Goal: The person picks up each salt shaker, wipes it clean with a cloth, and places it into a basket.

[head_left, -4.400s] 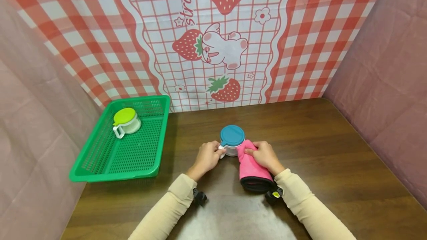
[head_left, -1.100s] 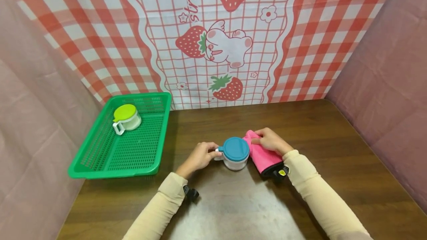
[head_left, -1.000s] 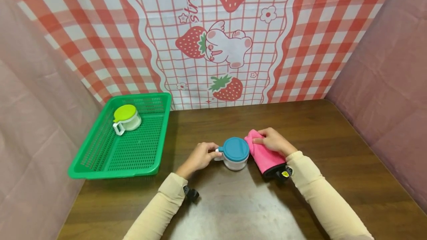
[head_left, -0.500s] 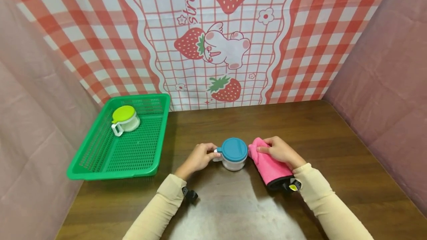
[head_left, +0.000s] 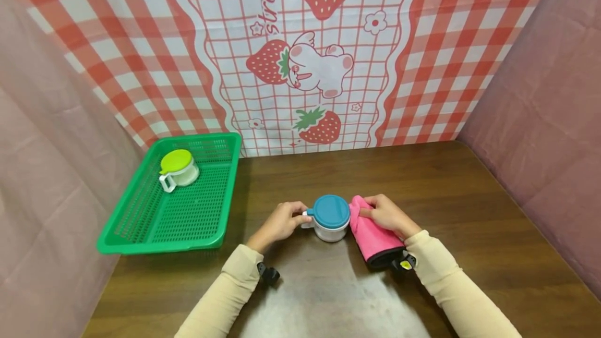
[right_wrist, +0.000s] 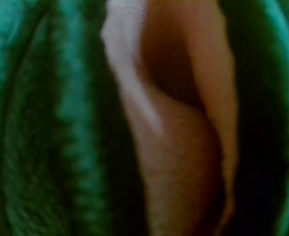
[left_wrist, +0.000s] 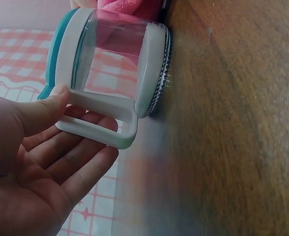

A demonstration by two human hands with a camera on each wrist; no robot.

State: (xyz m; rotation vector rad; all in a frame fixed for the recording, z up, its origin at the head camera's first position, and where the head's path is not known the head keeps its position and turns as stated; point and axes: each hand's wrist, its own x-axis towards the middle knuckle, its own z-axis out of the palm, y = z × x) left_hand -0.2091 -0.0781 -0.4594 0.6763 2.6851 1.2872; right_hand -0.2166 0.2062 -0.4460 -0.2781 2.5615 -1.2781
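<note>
My left hand (head_left: 279, 223) pinches the white handle (left_wrist: 100, 104) of a clear seasoning jar (head_left: 331, 233) with a blue lid (head_left: 331, 211). In the left wrist view the thumb presses the handle's top near the lid, with fingers behind the handle. The jar stands upright on the table, its white base showing. My right hand (head_left: 391, 218) grips a bunched pink cloth (head_left: 373, 239) with a black edge, its tip right at the jar's right side. The right wrist view is a blurred close-up of folds and part of the hand, in dark greenish colours.
A green plastic basket (head_left: 161, 245) stands at the left of the brown wooden table (head_left: 422, 171). Inside it, toward the back, sits a similar jar with a lime-green lid (head_left: 176, 160). A checked strawberry-print cloth (head_left: 305, 119) hangs behind, and pink curtains (head_left: 530, 93) flank both sides.
Since the oldest frame the jar has come nearer to me, still held by its handle. The pink cloth has shifted right, then lately moved a little nearer and back left toward the jar.
</note>
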